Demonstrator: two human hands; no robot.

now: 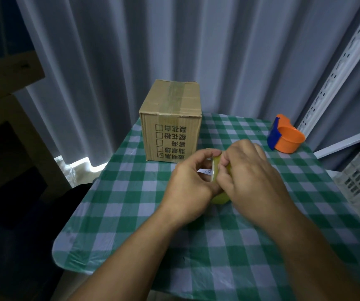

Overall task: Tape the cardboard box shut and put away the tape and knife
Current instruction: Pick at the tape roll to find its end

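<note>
Above the checked tablecloth (131,213), just in front of the cardboard box (171,120), my left hand (189,183) curls around the yellowish tape roll (219,198) while my right hand (252,174) pinches its rim with bent fingers, gripping it too.

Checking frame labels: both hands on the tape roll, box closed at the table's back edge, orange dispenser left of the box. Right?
One error: the head view shows the dispenser right of the box, near the table's right edge, not left. The rest stands: both the left hand and right hand are on the tape roll, and the box is closed.
</note>
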